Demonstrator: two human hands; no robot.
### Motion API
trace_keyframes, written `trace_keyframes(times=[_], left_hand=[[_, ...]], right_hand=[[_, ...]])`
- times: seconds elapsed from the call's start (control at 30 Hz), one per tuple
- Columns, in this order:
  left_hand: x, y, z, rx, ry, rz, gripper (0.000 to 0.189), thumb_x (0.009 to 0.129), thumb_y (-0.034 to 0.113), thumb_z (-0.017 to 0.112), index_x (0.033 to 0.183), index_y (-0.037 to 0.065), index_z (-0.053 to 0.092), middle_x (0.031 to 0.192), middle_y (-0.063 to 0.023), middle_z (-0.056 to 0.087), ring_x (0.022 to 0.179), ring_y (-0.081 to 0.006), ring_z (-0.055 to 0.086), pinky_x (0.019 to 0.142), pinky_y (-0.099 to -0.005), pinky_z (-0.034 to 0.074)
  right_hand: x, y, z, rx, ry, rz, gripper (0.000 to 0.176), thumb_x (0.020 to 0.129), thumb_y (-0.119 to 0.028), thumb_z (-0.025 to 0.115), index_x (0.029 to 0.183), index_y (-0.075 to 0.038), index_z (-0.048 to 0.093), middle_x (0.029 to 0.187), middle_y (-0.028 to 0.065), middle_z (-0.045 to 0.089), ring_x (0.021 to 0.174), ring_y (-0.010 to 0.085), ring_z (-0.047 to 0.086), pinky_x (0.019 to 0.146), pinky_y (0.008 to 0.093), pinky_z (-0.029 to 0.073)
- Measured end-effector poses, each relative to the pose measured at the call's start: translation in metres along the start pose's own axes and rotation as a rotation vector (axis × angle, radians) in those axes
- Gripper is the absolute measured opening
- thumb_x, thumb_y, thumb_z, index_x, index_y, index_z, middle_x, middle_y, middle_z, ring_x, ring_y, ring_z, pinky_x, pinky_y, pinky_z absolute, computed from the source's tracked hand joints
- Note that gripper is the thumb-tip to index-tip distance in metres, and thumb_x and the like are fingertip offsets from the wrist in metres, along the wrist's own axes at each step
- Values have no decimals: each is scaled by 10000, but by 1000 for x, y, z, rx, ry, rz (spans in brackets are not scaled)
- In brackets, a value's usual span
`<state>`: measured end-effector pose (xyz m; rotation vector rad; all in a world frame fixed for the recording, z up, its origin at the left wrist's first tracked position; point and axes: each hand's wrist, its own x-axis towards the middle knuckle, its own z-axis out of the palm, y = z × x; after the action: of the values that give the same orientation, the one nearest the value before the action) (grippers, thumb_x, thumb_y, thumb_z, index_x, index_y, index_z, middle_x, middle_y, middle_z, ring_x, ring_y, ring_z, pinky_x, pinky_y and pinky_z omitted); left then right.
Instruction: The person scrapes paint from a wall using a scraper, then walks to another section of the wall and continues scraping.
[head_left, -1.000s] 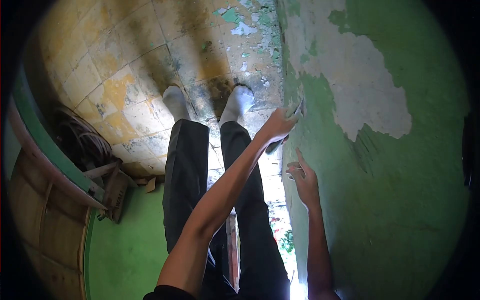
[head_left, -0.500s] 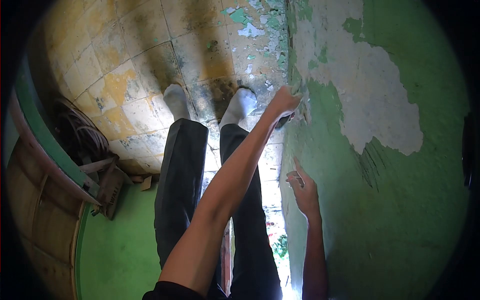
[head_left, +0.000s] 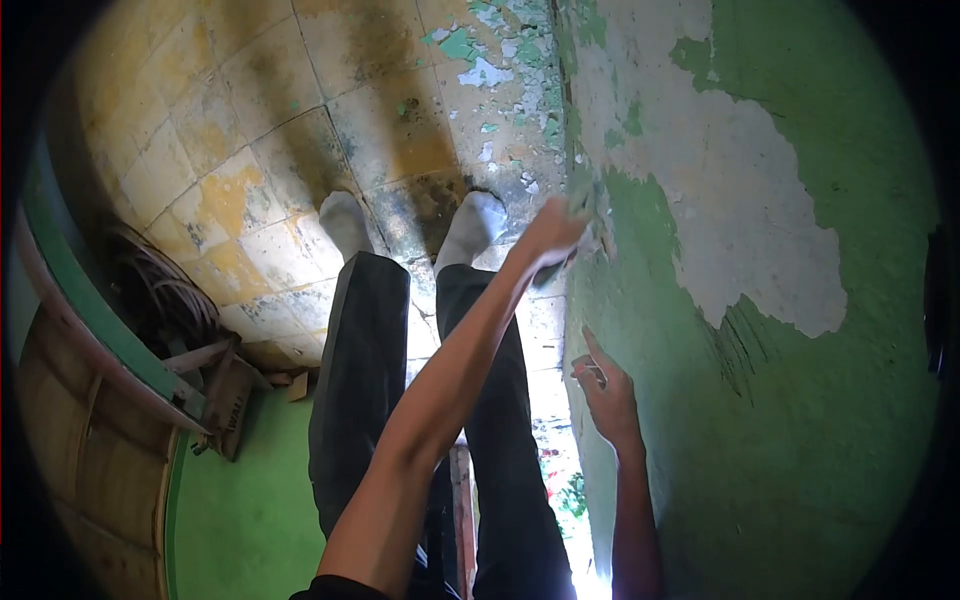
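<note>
My left hand (head_left: 553,235) is closed and smeared by motion, close to the lower edge of the green wall (head_left: 800,430). From its underside pokes the dark end of a small hand tool (head_left: 546,274); the rest is hidden in the fist. Nearer to me, my right hand (head_left: 608,400) stays by the same wall, index finger stretched out to the surface and the other fingers partly bent. Beside the left hand the paint is broken, and a large bare grey patch (head_left: 755,210) spreads higher up the wall.
Green and white paint flakes (head_left: 485,72) litter the stained floor tiles (head_left: 260,75) along the wall. My socked feet (head_left: 345,222) stand close to it. At left are a coiled hose-like bundle (head_left: 165,280), a worn board with lettering (head_left: 230,410) and a curved green-and-brown edge (head_left: 85,295).
My left hand has moved slightly down and to the left in the view, and is more blurred. The right hand has hardly moved. The whole view has shifted a little.
</note>
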<state>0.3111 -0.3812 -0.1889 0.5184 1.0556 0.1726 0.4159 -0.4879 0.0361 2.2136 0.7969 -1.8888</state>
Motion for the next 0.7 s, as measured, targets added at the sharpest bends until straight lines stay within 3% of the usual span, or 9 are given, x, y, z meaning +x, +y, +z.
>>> trace_keyframes(times=[0.1, 0.23, 0.3, 0.43, 0.53, 0.63, 0.7], left_hand=[[-32, 23, -1, -54, -68, -40, 199, 924, 144, 484, 1036, 6, 575, 665, -41, 518, 427, -127, 476, 406, -324, 437], [39, 19, -13, 6, 138, -15, 159, 911, 150, 496, 952, 15, 571, 669, -43, 522, 442, -132, 487, 410, -332, 438], [56, 20, -20, -55, 130, -124, 149, 906, 152, 500, 922, 15, 559, 674, -44, 525, 457, -132, 491, 415, -338, 441], [36, 16, -12, -27, 63, 4, 137, 936, 148, 500, 899, 18, 522, 678, -35, 497, 463, -149, 507, 411, -329, 442], [10, 30, -22, -17, -40, -37, 145, 945, 144, 498, 882, 15, 516, 673, -35, 484, 473, -154, 515, 410, -332, 443], [68, 26, -36, 52, 85, 37, 142, 952, 141, 491, 894, 12, 511, 682, -45, 498, 464, -154, 510, 402, -330, 443], [82, 41, -45, 32, 89, -39, 138, 951, 140, 492, 900, 13, 509, 684, -53, 503, 451, -156, 504, 395, -330, 439]], right_hand=[[0, -2, 4, -19, -30, 28, 538, 954, -143, 536, 1480, -95, 436, 1007, 135, 657, 936, 253, 653, 905, 381, 509], [2, 2, 1, -39, -17, 27, 544, 951, -134, 539, 1484, -105, 434, 973, 127, 656, 918, 230, 647, 900, 362, 500], [1, 3, 2, -20, 21, 25, 557, 945, -120, 542, 1490, -104, 428, 931, 111, 661, 871, 188, 636, 887, 329, 485], [-1, -3, -3, -6, -1, 18, 538, 957, -144, 553, 1482, -124, 442, 995, 135, 655, 945, 241, 652, 900, 375, 512], [2, -1, 0, -3, -9, 5, 534, 957, -144, 554, 1480, -126, 446, 1001, 135, 655, 948, 242, 653, 892, 373, 516], [3, 3, -1, -23, -3, 13, 531, 958, -143, 553, 1479, -128, 450, 1004, 131, 653, 949, 240, 652, 881, 373, 520], [2, 5, -2, -25, -6, 33, 529, 958, -143, 551, 1478, -126, 450, 1005, 129, 652, 950, 238, 651, 876, 376, 522]])
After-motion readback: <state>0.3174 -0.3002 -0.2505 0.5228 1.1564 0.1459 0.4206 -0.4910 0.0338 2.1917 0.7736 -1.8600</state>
